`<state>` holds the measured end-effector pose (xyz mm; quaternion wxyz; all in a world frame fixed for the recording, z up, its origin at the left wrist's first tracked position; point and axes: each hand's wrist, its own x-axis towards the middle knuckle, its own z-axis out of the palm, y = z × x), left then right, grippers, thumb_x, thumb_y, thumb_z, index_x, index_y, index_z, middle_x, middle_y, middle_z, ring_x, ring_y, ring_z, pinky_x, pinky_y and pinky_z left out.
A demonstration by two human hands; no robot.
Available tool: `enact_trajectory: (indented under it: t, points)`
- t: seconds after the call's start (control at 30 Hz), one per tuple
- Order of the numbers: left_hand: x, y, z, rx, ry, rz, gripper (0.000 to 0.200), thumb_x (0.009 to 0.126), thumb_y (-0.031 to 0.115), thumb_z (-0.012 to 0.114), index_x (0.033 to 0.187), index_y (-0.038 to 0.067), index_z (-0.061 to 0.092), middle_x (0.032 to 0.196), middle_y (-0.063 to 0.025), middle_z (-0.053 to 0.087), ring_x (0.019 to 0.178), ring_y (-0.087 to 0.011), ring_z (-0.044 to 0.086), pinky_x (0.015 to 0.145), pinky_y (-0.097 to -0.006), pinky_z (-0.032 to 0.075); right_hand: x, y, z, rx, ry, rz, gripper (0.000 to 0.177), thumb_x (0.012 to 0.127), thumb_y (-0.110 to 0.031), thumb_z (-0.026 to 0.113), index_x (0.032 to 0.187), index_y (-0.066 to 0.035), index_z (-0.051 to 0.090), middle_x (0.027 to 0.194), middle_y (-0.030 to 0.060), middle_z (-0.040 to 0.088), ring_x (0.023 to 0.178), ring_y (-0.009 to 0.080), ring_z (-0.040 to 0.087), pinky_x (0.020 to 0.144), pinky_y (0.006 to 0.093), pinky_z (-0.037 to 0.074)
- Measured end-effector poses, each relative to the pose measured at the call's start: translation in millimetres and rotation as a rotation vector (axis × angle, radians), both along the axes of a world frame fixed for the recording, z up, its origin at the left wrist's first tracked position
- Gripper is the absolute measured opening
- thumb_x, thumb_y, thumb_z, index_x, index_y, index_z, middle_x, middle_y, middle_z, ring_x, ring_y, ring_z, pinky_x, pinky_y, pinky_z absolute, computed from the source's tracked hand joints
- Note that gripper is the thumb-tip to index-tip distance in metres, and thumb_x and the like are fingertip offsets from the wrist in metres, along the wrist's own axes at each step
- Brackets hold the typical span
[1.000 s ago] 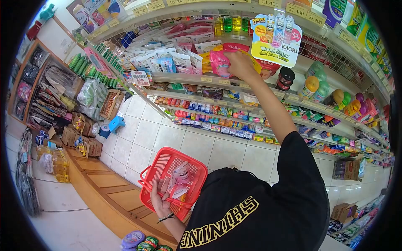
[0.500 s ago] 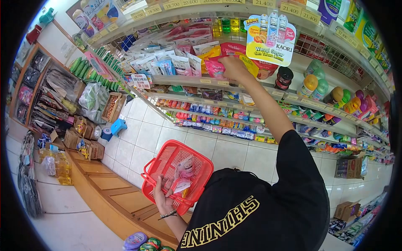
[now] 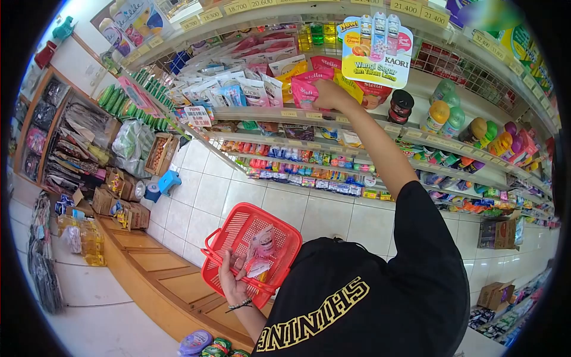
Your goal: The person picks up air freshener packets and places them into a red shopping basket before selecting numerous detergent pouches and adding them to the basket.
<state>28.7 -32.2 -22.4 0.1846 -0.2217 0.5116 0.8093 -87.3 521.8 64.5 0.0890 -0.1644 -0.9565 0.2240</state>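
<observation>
Nearest, below and right of the red basket (image 3: 277, 220): black shirt (image 3: 369, 297) with yellow lettering, covering the basket's near corner. At the basket's near rim: left hand (image 3: 233, 284), palm up, fingers curled about the handles, dark wristband (image 3: 238, 306) just under it. Held low and roughly level, seemingly to keep the contents in and the mouth free. Inside the basket: a few pale sachets (image 3: 262, 244), lying loose, print too small to read. Left of and below the basket: wooden platform (image 3: 154, 262), with cardboard boxes (image 3: 119, 202) at its far end. Beyond the basket: white floor tiles (image 3: 267, 202) and a blue stool (image 3: 166, 178). High above the basket, arm at full stretch because of the height of that row: right hand (image 3: 328, 95), closed in a pinch on the pink pouch (image 3: 304, 92). Pouch upright in its row on the shelf (image 3: 267, 113), touching its neighbours, not yet clear of them. Fingertips hidden behind the pouch, so depth of grip not to be told. Up and right of the basket, beside the raised hand: hanging Kaori sign (image 3: 376, 50), masking the goods behind. Farther right: round jars (image 3: 440, 116). Edges of the view lost to the dark lens ring.
</observation>
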Motion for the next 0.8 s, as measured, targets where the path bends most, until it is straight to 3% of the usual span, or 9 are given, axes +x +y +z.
enact_trajectory:
  t: [0.07, 0.2, 0.3, 0.37, 0.4, 0.57, 0.67, 0.7, 0.8]
  points:
    - [0.7, 4.6, 3.6, -0.008, 0.009, 0.024, 0.033, 0.095, 0.028, 0.068, 0.114, 0.001, 0.062, 0.089, -0.0065, 0.067, 0.078, -0.019, 0.072, 0.034, -0.014, 0.032, 4.4, -6.6, 5.2, 0.066, 0.006, -0.074, 0.045, 0.071, -0.017, 0.075, 0.113, -0.003, 0.066, 0.113, 0.0214, 0.068, 0.108, 0.0361, 0.065, 0.09, 0.0462, 0.053]
    - [0.8, 6.9, 10.2, -0.017, 0.012, 0.02, 0.03, 0.096, 0.028, 0.066, 0.112, 0.003, 0.062, 0.088, -0.0055, 0.067, 0.079, -0.0179, 0.072, 0.034, -0.0137, 0.033, 9.8, -14.5, 7.1, 0.179, 0.076, -0.064, 0.034, 0.073, -0.013, 0.073, 0.105, -0.003, 0.066, 0.11, 0.02, 0.069, 0.105, 0.0355, 0.067, 0.086, 0.0467, 0.054]
    - [-0.8, 11.9, 17.9, -0.013, 0.009, 0.051, 0.028, 0.098, 0.029, 0.063, 0.111, 0.004, 0.062, 0.079, -0.0009, 0.061, 0.064, -0.0098, 0.064, 0.034, -0.0139, 0.029, 22.0, -27.0, 16.9, 0.275, 0.153, -0.104, 0.03, 0.075, -0.006, 0.071, 0.105, -0.003, 0.066, 0.103, 0.0186, 0.07, 0.099, 0.0357, 0.068, 0.083, 0.0465, 0.055]
    - [-4.3, 8.5, 20.0, 0.117, 0.034, -0.051, 0.031, 0.098, 0.033, 0.063, 0.113, 0.006, 0.062, 0.075, 0.0033, 0.048, 0.053, -0.003, 0.046, 0.034, -0.0134, 0.027, 29.8, -34.6, 25.8, 0.249, 0.066, -0.104, 0.053, 0.073, -0.007, 0.074, 0.124, -0.007, 0.06, 0.119, 0.018, 0.065, 0.114, 0.0349, 0.061, 0.09, 0.0469, 0.053]
    - [-4.3, 17.2, 28.9, 0.092, 0.012, -0.007, 0.03, 0.102, 0.033, 0.055, 0.11, 0.005, 0.062, 0.067, 0.0053, 0.038, 0.046, -0.0016, 0.028, 0.034, -0.0159, 0.021, 32.5, -36.0, 22.0, 0.252, 0.066, -0.102, 0.053, 0.073, -0.007, 0.074, 0.124, -0.007, 0.06, 0.119, 0.018, 0.065, 0.114, 0.0349, 0.061, 0.09, 0.0469, 0.053]
    - [-8.1, 17.9, 29.1, 0.221, 0.056, -0.068, 0.036, 0.103, 0.037, 0.052, 0.109, 0.003, 0.062, 0.065, 0.0059, 0.035, 0.043, -0.0012, 0.027, 0.034, -0.0164, 0.02, 70.4, -57.1, 14.8, 0.45, 0.495, -0.102, 0.046, 0.074, -0.008, 0.075, 0.118, -0.003, 0.06, 0.13, 0.0177, 0.057, 0.125, 0.0383, 0.052, 0.1, 0.0479, 0.047]
    - [-8.3, 31.3, 49.5, 0.218, 0.079, -0.132, 0.043, 0.104, 0.042, 0.047, 0.109, 0.001, 0.061, 0.062, 0.0057, 0.033, 0.043, -0.0025, 0.026, 0.035, -0.019, 0.018, 100.6, -89.3, 32.8, 0.413, 0.783, 0.039, 0.035, 0.072, -0.005, 0.074, 0.106, -0.005, 0.064, 0.123, 0.0184, 0.058, 0.121, 0.0364, 0.054, 0.095, 0.0494, 0.046]
    - [-8.8, 38.4, 59.4, 0.224, 0.044, -0.137, 0.034, 0.104, 0.043, 0.046, 0.086, 0.014, 0.047, 0.06, 0.0059, 0.032, 0.041, -0.003, 0.025, 0.034, -0.0185, 0.017, 113.5, -103.9, 37.5, 0.376, 0.776, 0.062, 0.035, 0.072, -0.005, 0.074, 0.106, -0.005, 0.064, 0.123, 0.0184, 0.058, 0.121, 0.0364, 0.054, 0.095, 0.0494, 0.046]
    - [-7.8, 43.8, 71.2, 0.386, -0.002, -0.135, 0.036, 0.105, 0.044, 0.046, 0.089, 0.012, 0.051, 0.061, 0.0054, 0.034, 0.041, -0.0032, 0.025, 0.033, -0.019, 0.017, 141.4, -143.2, 34.4, 0.352, 0.905, 0.209, 0.026, 0.07, -0.005, 0.075, 0.094, -0.006, 0.065, 0.117, 0.0147, 0.061, 0.116, 0.0352, 0.058, 0.092, 0.0476, 0.047]
